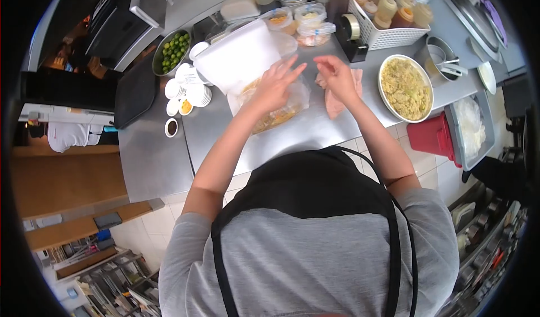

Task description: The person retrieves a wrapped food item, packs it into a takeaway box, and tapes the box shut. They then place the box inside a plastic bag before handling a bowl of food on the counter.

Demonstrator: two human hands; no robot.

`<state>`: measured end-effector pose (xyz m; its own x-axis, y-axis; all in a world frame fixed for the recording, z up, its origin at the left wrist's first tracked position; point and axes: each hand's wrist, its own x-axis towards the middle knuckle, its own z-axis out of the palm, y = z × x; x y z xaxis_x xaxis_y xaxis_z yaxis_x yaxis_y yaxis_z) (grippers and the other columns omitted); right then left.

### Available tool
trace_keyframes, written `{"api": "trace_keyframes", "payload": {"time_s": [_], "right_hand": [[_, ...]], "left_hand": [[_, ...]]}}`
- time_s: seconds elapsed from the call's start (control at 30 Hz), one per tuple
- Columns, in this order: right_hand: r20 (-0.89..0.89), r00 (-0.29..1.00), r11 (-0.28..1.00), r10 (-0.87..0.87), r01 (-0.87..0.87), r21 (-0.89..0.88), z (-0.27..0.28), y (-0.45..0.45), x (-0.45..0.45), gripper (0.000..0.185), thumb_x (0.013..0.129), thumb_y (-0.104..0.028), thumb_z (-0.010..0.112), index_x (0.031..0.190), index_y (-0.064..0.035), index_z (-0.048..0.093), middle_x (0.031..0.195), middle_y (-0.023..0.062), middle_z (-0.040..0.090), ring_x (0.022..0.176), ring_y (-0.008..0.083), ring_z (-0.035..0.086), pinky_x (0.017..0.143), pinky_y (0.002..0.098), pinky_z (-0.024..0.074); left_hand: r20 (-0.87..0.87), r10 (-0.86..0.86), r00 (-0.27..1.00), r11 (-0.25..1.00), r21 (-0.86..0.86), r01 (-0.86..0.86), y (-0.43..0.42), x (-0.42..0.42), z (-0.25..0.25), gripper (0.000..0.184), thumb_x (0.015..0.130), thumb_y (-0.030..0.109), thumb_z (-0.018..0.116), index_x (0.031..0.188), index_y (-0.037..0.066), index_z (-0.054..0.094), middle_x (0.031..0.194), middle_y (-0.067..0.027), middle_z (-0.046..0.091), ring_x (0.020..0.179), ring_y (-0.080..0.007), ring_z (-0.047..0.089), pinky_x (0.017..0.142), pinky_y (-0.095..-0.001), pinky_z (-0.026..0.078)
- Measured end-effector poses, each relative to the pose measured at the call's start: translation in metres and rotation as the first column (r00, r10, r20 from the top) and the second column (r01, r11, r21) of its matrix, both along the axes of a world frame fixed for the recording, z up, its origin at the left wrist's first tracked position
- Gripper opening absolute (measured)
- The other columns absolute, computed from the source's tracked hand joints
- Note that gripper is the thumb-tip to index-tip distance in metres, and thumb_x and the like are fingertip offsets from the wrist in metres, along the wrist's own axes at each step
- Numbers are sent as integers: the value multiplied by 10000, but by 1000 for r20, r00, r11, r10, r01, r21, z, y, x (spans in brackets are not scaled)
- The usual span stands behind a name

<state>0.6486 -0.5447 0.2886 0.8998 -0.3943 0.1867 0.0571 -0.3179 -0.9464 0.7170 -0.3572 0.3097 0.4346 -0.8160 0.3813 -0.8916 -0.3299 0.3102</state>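
My left hand point(274, 86) is over an open takeout box, its fingers spread and nothing visible in them. The box's white lid point(236, 57) stands tilted up behind it. Food point(270, 120) lies in the box, partly covered by a clear plastic sheet or bag point(301, 96); my hand and forearm hide part of it. To the right, my right hand point(337, 80) hovers above a pink cloth point(336, 104), fingers loosely bent and apart, holding nothing I can see.
A large bowl of shredded, yellowish food point(406, 86) stands right. Behind are a tape dispenser point(353, 39), a white basket of sauce bottles point(394, 37) and bagged ingredients point(312, 25). At left sit a bowl of limes point(173, 53), small white cups point(197, 95) and a dark sauce cup point(171, 127).
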Motion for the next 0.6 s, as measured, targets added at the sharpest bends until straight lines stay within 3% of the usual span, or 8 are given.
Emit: {"api": "trace_keyframes", "payload": {"time_s": [0.1, 0.13, 0.2, 0.23, 0.3, 0.43, 0.57, 0.6], "right_hand": [[-110, 993, 995, 48, -57, -83, -37, -4, -12, 208, 759, -73, 553, 958, -51, 610, 892, 143, 598, 798, 306, 576, 714, 372, 458], [-108, 993, 995, 40, -49, -82, -49, -2, -15, 208, 759, -73, 553, 958, -51, 610, 892, 143, 598, 798, 306, 576, 714, 372, 458], [-114, 994, 940, 5, -43, -338, -62, 8, -18, 199, 775, -74, 591, 969, -40, 615, 843, 85, 620, 738, 178, 594, 679, 294, 470], [-122, 992, 925, -29, -20, -379, -64, 14, -21, 180, 771, -106, 594, 938, -44, 621, 819, 79, 621, 714, 190, 598, 666, 299, 474], [-174, 984, 932, -40, -26, -362, -55, 25, -21, 171, 774, -128, 592, 920, -45, 621, 813, 77, 620, 719, 196, 601, 665, 304, 475], [-233, 972, 945, -28, -51, -323, -27, 42, -20, 151, 761, -173, 601, 840, -45, 615, 825, 75, 618, 699, 218, 600, 641, 329, 472], [-220, 975, 898, -19, -81, -433, -38, 45, -13, 121, 742, -150, 611, 803, -46, 605, 833, 83, 615, 706, 243, 587, 622, 325, 464], [-161, 987, 893, -24, -51, -447, -39, 46, -13, 101, 736, -133, 608, 794, -50, 605, 836, 83, 616, 755, 249, 579, 684, 342, 444]], "left_hand": [[-167, -72, 983, 969, 220, 109, -15, 23, 0, 432, 625, 15, 598, 1042, 129, 600, 1044, -36, 585, 1011, -253, 461, 869, -374, 358], [-165, -80, 983, 968, 221, 116, -10, 27, 3, 432, 625, 15, 598, 1042, 129, 600, 1044, -36, 585, 1011, -253, 461, 869, -374, 358], [-237, 19, 971, 901, 425, 86, 8, 31, 26, 285, 595, 8, 590, 866, 79, 638, 911, -29, 596, 957, -235, 470, 850, -351, 361], [-236, 13, 972, 898, 431, 92, 20, 32, 25, 285, 595, 8, 590, 866, 79, 638, 911, -29, 596, 957, -235, 470, 850, -351, 361], [-190, -13, 982, 949, 306, 71, 42, 31, 18, 185, 598, 9, 596, 768, 67, 639, 853, -13, 588, 916, -229, 471, 831, -346, 361], [-190, -20, 982, 967, 247, 67, 56, 20, 13, 195, 612, -14, 585, 783, 63, 640, 855, -15, 585, 921, -234, 468, 841, -349, 359], [-282, 9, 959, 994, 107, 22, 51, 16, 5, 205, 625, -50, 566, 788, 52, 636, 912, -24, 580, 960, -240, 462, 861, -361, 367], [-340, 3, 940, 999, 34, 9, 48, 17, 3, 216, 627, -61, 562, 795, 52, 636, 938, -29, 579, 984, -244, 462, 868, -367, 371]]}}
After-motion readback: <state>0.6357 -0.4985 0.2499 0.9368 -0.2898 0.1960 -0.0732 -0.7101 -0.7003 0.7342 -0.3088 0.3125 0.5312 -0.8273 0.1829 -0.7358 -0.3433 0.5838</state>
